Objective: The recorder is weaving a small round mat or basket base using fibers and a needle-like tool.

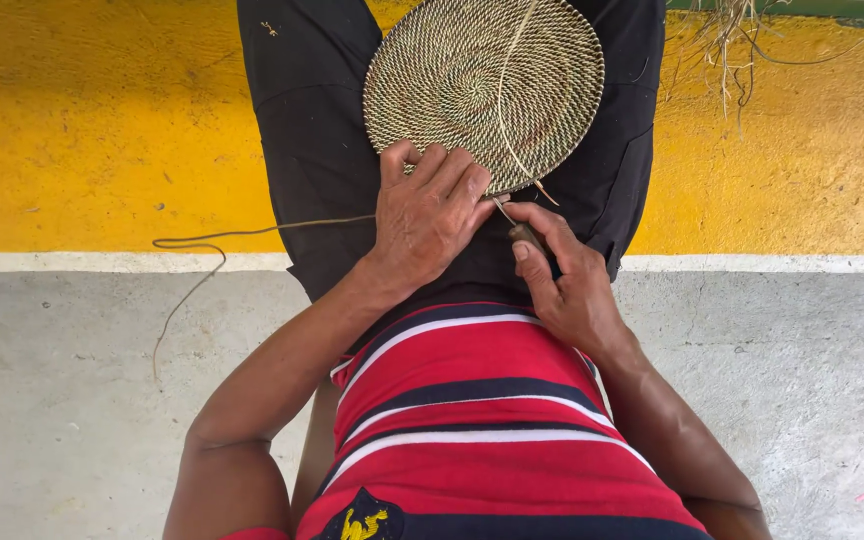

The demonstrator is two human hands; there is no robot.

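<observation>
Nearest the camera is a red shirt (482, 420) with dark blue and white stripes, seen from above on the person wearing the camera. Both bare forearms reach forward from it over a lap covered by black trousers (302, 150).

A round, flat woven mat (482, 85) lies on the lap, coiled in tight rings of pale straw and dark stitching, its far edge reaching toward the knees. The left hand (430, 215) rests on the near edge of the mat, fingers curled down over the rim and gripping it. A long thin fibre strand (252, 232) runs out from under this hand to the left, across the trouser leg and down onto the floor, where it loops and trails.

The right hand (562, 275) sits just beside the left, closed around a small tool with a brown handle (527, 237). The tool's thin metal tip points up and left, meeting the mat's edge close to the left fingertips. Another pale strand lies across the mat's face.

Below is a floor (82, 400) of grey concrete near the body, then a white stripe and a broad yellow painted band. A bundle of loose dry grass (727, 35) lies at the top right.
</observation>
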